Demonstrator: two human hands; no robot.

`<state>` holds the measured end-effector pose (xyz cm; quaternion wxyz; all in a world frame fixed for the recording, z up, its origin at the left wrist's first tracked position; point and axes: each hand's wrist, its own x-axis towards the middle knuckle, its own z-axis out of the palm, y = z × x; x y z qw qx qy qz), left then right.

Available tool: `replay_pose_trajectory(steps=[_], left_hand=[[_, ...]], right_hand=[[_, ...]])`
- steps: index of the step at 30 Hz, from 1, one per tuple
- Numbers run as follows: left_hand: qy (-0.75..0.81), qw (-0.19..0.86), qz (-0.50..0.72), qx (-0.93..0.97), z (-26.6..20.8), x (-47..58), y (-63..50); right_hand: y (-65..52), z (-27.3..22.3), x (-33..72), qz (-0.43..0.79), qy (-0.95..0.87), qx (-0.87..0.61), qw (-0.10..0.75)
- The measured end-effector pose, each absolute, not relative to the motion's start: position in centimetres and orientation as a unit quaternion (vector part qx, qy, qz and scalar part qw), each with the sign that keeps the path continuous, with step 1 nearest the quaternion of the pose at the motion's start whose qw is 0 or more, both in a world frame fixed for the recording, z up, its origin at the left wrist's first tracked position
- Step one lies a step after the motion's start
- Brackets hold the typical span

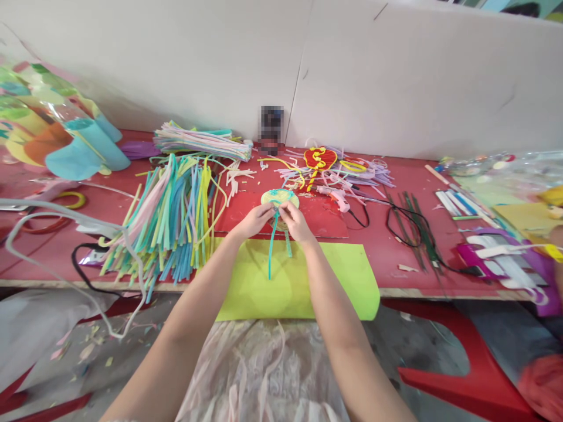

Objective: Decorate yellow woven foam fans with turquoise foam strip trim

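My left hand (257, 220) and my right hand (294, 221) meet at the lower edge of a round pale-yellow disc (281, 198) with teal trim. The fingers of both are closed in a pinch on a teal pipe cleaner (271, 249), whose free end hangs down between my forearms. A twisted teal stem (288, 245) points down from below the disc, beside my right hand. Beneath my hands lie a red board (328, 221) and a lime-green sheet (343, 281) overhanging the table's front edge. My fingertips partly cover the spot where the strand meets the disc.
Left stand a heap of pastel pipe cleaners (176, 217) and a bundle (202, 142). Behind are a red-and-yellow disc (320, 158) and a pink glue gun (336, 199). A black cable (389, 223) and power strip (488, 252) lie right; a white cable loop (132, 264) hangs left.
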<state>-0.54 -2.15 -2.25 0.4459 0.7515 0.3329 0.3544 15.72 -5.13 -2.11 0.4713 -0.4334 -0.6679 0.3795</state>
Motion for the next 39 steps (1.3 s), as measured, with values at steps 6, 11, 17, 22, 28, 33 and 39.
replay_pose_trajectory(steps=[6, 11, 17, 22, 28, 33, 39], left_hand=[[0.337, 0.458, 0.368, 0.736, -2.3, -0.3, -2.3], [0.351, 0.448, 0.382, 0.728, -2.2, 0.0, -2.4], [0.354, 0.443, 0.388, 0.727, -2.3, 0.1, -2.5], [0.345, 0.444, 0.371, 0.739, -2.5, -0.2, -2.2], [0.326, 0.465, 0.35, 0.746, -2.5, -0.4, -2.2], [0.321, 0.477, 0.343, 0.743, -2.2, -0.5, -2.3], [0.316, 0.486, 0.341, 0.74, -2.3, -0.7, -2.2]], right_hand=[[-5.1, -2.3, 15.3, 0.37, -0.654, -0.439, 0.492], [-5.2, -2.4, 14.9, 0.368, -0.632, -0.454, 0.509], [-5.2, -2.2, 15.0, 0.397, -0.616, -0.448, 0.513], [-5.3, -1.6, 15.6, 0.46, -0.605, -0.426, 0.491], [-5.2, -1.6, 15.9, 0.485, -0.607, -0.42, 0.468], [-5.2, -1.8, 16.1, 0.488, -0.623, -0.401, 0.46], [-5.3, -2.0, 16.0, 0.479, -0.633, -0.4, 0.458]])
